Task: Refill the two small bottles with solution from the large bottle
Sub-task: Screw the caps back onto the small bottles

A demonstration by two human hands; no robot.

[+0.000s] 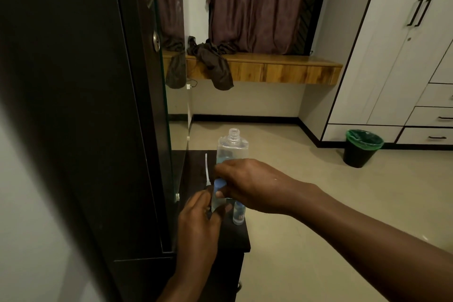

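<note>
Dark tabletop (235, 240), beige floor, green-lined bin (362, 148). Left hand (198, 223) grips small bottle (218, 200); right hand (247, 180) pinches its blue cap (218, 184), bottle mostly hidden.

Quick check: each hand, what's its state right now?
Left hand: grips a small clear plastic bottle.
Right hand: pinches that bottle's blue cap.
</note>
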